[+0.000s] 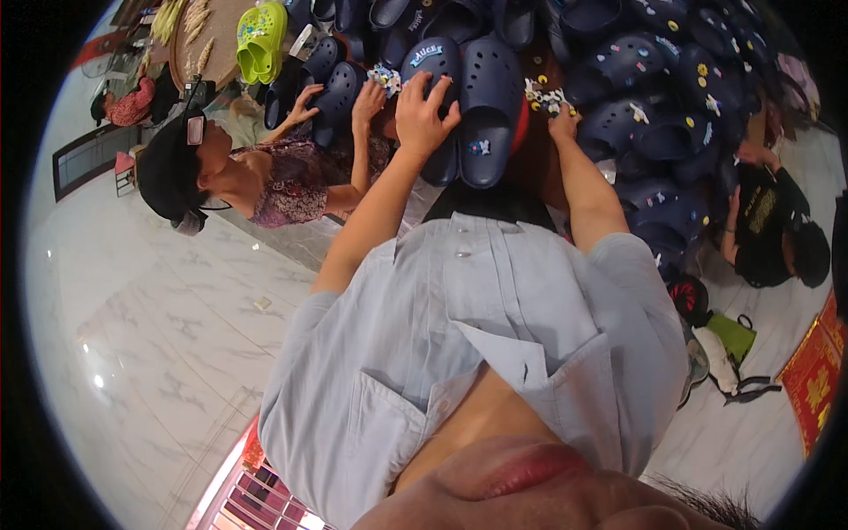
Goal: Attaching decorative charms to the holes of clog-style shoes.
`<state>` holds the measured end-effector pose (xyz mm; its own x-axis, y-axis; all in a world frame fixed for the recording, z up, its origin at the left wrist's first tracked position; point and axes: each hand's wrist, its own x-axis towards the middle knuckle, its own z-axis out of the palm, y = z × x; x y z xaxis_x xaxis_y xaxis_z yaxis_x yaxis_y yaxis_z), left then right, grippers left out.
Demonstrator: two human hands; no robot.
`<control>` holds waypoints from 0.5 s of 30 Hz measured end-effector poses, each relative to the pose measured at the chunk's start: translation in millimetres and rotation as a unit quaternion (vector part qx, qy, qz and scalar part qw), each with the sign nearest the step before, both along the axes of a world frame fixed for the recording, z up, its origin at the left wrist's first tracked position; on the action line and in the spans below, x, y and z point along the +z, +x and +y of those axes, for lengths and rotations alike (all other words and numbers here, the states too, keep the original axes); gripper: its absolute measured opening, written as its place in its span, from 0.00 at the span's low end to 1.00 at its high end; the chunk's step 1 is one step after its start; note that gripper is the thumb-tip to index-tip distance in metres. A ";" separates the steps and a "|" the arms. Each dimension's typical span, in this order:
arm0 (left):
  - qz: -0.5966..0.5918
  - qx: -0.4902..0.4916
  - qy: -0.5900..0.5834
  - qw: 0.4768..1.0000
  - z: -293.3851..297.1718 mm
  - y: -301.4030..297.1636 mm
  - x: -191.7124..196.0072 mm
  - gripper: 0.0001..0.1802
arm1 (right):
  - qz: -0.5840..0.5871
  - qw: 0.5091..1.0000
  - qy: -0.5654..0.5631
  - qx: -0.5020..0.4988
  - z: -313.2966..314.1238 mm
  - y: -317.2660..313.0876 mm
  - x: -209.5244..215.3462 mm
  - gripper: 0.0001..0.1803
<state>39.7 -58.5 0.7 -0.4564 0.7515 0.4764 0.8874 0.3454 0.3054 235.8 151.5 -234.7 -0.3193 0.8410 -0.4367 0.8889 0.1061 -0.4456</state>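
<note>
A: Where to look first?

B: In the middle, at two shoes side by side, toes to the far side: the left navy clog (452, 64) and the right navy clog (488, 84).

A: With how many charms?

B: With two plainly visible: one blue lettered charm (426, 55) on the left navy clog's toe, one small charm (478, 147) toward the right navy clog's near end.

A: And for the left hand (422, 119)?

B: Spread wide, fingers parted, resting on top of the left navy clog rather than wrapped round it.

A: And for the right hand (563, 125)?

B: Half curled, with fingertips at one heap of loose charms (541, 95), right of both shoes; impossible to tell whether pinching any.

A: Elsewhere?

B: To the left, one second charm heap (384, 78) beside a co-worker (287, 190); farther left, two lime-green clogs (261, 40); to the right, a navy clog pile (632, 124), too overlapped to count.
</note>
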 end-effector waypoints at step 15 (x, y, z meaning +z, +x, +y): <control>-0.017 0.010 -0.009 1.000 -1.3 3.3 4.3 0.26 | 0.062 0.994 0.081 -0.033 -6.9 -11.3 -41.8 0.27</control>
